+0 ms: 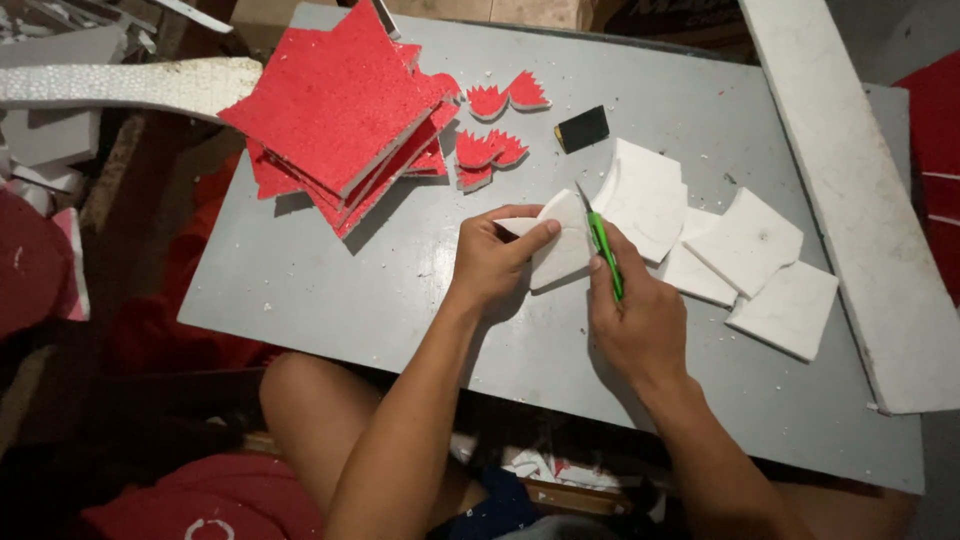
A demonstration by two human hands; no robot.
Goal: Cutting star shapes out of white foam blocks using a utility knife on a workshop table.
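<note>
My left hand point(492, 262) presses a white foam piece point(562, 240) down on the grey board point(300, 270), thumb on top of it. My right hand point(632, 320) grips a green utility knife point(603, 245), its blade tip at the foam piece's right edge. Several more white foam pieces point(745, 240) lie just right of my hands. A stack of red glitter foam squares point(340, 110) sits at the far left of the board, with small red cut-out shapes point(490, 148) beside it.
A small black block point(582, 128) lies near the red cut-outs. A long white foam strip point(850, 180) runs along the board's right side, another point(120, 85) at the upper left. My knees show below the board's near edge.
</note>
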